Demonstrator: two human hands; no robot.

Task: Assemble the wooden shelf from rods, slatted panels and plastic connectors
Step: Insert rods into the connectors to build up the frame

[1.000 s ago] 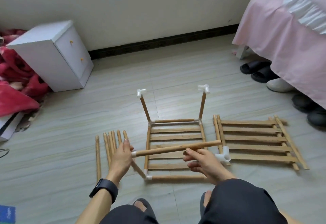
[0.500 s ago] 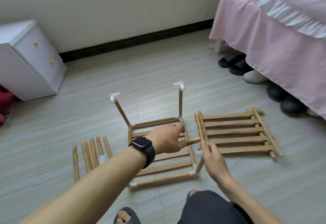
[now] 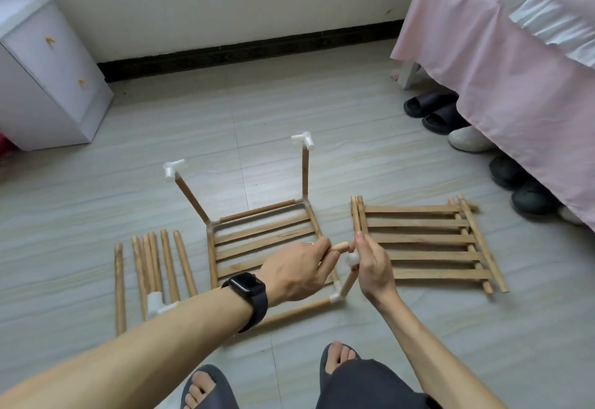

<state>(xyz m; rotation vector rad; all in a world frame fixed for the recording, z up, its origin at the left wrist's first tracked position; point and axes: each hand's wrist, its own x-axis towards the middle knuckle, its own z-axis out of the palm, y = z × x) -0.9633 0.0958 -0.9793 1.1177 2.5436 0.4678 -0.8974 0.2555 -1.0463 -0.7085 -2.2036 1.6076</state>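
Head view: my left hand [image 3: 299,271] pinches the end of a short rod [image 3: 339,246]. Its tip sits just beside the white connector [image 3: 352,259], which my right hand [image 3: 373,263] grips atop the tilted near-right post [image 3: 347,283] of the shelf frame [image 3: 257,212]. The frame sits on the floor [image 3: 322,102] with a slatted panel [image 3: 264,234] inside it. Loose rods [image 3: 154,267] lie to its left and spare slatted panels [image 3: 418,241] to its right. The white cabinet [image 3: 48,70] has its drawers closed.
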